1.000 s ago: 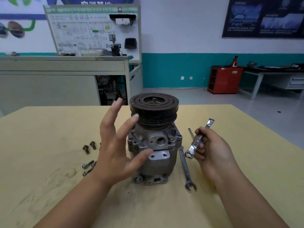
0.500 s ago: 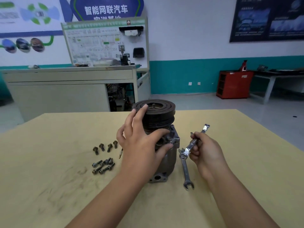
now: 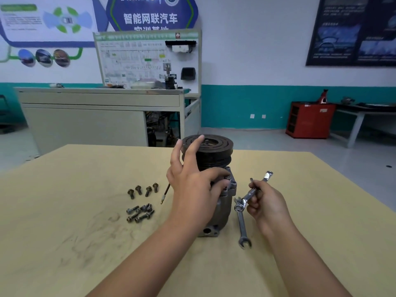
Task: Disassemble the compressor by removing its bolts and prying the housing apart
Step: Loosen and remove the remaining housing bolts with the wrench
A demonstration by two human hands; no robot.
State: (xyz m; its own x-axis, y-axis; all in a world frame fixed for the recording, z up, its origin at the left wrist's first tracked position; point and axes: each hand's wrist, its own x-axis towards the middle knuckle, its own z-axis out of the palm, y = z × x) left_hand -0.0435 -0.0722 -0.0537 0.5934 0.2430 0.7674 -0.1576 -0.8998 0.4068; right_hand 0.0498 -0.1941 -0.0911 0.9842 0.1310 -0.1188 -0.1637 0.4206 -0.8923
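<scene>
On the table [image 3: 310,211] the compressor [image 3: 224,211] stood upright, its long axis vertical, with the black pulley [image 3: 216,153] on top and the mounting ears at its foot. The left hand [image 3: 192,191] was the one on it, coming from the compressor's left. Its fingers [image 3: 193,153] were spread, nearly straight up the pulley's side, and the thumb curled across the housing flange in a steadying clasp. The right hand [image 3: 267,207] hovered just right of the compressor, apart from it, fingers curled tight round a held wrench [image 3: 246,197] slanted with its ring end low, nearest the housing. A second wrench [image 3: 242,226] lay right of the compressor and loose bolts [image 3: 140,213] lay left of it. Prying probably came next, though whether any bolt remained in the housing could not be told.
</scene>
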